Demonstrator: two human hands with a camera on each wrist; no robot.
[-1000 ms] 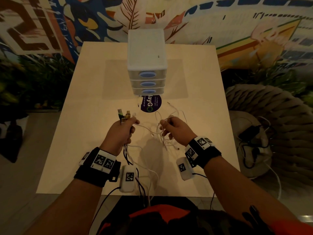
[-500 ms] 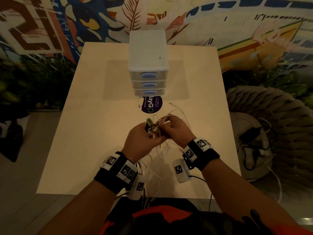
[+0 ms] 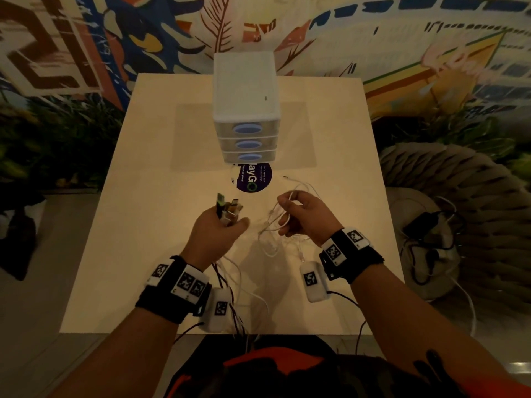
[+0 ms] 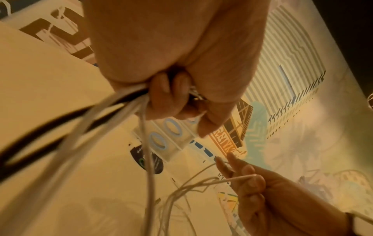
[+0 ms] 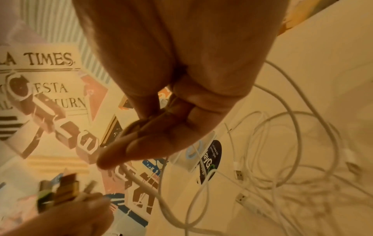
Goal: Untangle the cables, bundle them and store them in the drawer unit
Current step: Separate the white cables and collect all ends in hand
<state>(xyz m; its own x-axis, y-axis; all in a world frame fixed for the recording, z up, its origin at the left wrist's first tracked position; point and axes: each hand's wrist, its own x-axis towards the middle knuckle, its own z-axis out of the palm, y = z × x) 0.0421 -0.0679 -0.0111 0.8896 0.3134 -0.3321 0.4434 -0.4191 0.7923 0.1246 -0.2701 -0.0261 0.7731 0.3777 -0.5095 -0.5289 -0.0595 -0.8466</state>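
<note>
We grip gathered plug ends (image 3: 228,209) in left hand (image 3: 214,234); right hand (image 3: 307,216) pinches white cable (image 3: 275,216). Cables light, limp, snag-prone: we judge best hold near stiff plugs.

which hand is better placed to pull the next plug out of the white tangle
Right. The right hand already pinches a white cable beside the tangle and loose plugs; the left hand is full, gripping gathered plugs.
</note>
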